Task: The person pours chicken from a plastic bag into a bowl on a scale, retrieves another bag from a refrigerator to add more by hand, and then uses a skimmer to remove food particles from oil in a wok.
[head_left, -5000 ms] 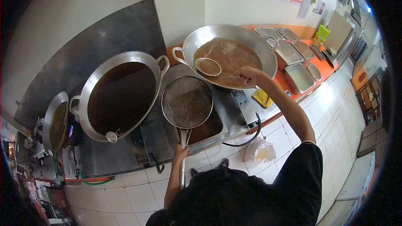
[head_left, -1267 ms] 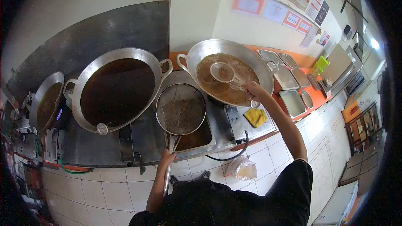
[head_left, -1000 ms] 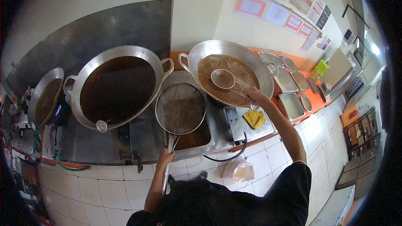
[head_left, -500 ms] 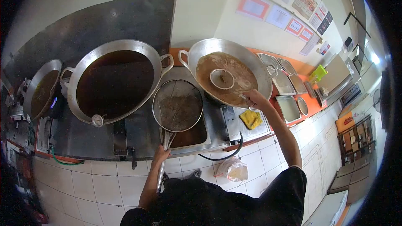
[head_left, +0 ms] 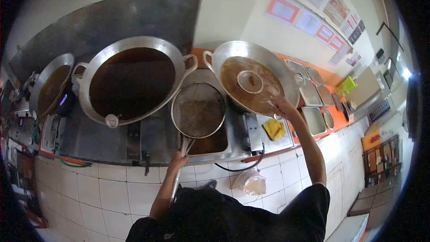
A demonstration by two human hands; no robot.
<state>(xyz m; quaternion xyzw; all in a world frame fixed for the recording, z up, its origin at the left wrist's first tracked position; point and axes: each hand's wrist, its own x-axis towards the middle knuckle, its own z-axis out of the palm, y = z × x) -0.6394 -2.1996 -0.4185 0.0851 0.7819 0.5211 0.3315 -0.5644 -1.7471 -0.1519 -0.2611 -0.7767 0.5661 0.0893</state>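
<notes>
My left hand (head_left: 178, 161) grips the handle of a large round strainer (head_left: 198, 110), which is over a rectangular tray of dark liquid (head_left: 215, 144) in the counter. With my right hand (head_left: 283, 107) I hold the handle of a small strainer (head_left: 250, 82), whose round head sits in the brown liquid of the right wok (head_left: 286, 78). Small dark bits lie in the small strainer. To the left stands a big wok (head_left: 102, 60) of dark liquid with a round dial (head_left: 111, 120) on its rim.
Another wok (head_left: 39, 85) stands at the far left. A yellow cloth (head_left: 274, 129) lies right of the burner controls (head_left: 253, 130). Metal trays (head_left: 314, 120) line the orange counter. A plastic bag (head_left: 249, 182) is on the tiled floor, below a black hose (head_left: 237, 169).
The view has shifted, so the woks and counter appear farther right. Both hands keep their grips, and the small strainer remains in the right wok's liquid.
</notes>
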